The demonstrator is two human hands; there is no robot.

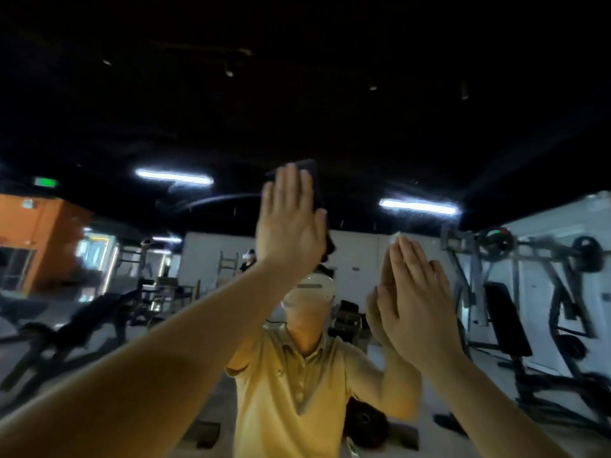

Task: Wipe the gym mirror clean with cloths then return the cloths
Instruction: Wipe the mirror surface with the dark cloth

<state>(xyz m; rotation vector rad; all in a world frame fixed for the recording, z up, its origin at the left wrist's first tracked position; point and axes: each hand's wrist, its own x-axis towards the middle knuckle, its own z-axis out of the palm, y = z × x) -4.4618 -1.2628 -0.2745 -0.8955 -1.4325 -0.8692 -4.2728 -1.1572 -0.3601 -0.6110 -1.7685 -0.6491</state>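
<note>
Flat-fingered, the left hand (291,226) presses a dark cloth (313,183) against the mirror (132,127). Its fingers are straight and close together, and the cloth shows above and to the right of the fingertips. The right hand (413,292) is lower and further right, likewise flat with straight fingers, and is pressed to the glass over a white cloth (395,238). Only a small corner of that cloth shows past the fingertips. Both forearms are raised.

Between the arms the glass shows the person's reflection (310,342) in a yellow shirt (284,401). Also reflected are a weight rack (489,269) at right, a dark bench (92,319) at left, an orange wall (39,233) at far left, and strip lights (173,176) overhead.
</note>
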